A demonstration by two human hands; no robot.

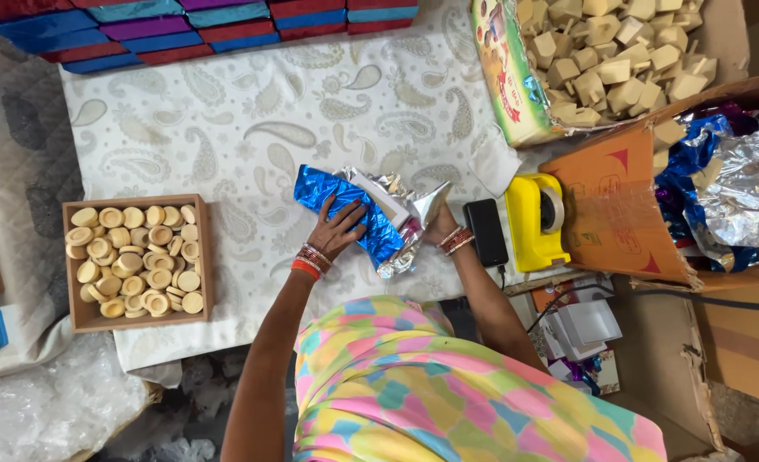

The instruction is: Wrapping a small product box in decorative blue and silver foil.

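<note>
Pressing flat, fingers spread: left hand (338, 229) on shiny blue foil-wrapped box (349, 212). Right hand (438, 224) mostly hidden behind silver foil flap (414, 205), grip unclear. One box, two hands.

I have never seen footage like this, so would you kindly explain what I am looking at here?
There is no machine: one camera, worn on a person's head, looks straight down at their two bare hands. The left hand presses a parcel in blue foil wrap on a patterned cloth; the right hand holds its silver end. Left of them stands a wooden tray of round pale pieces. On the right are a black phone, a yellow tape dispenser and a carton of pale blocks.
</note>
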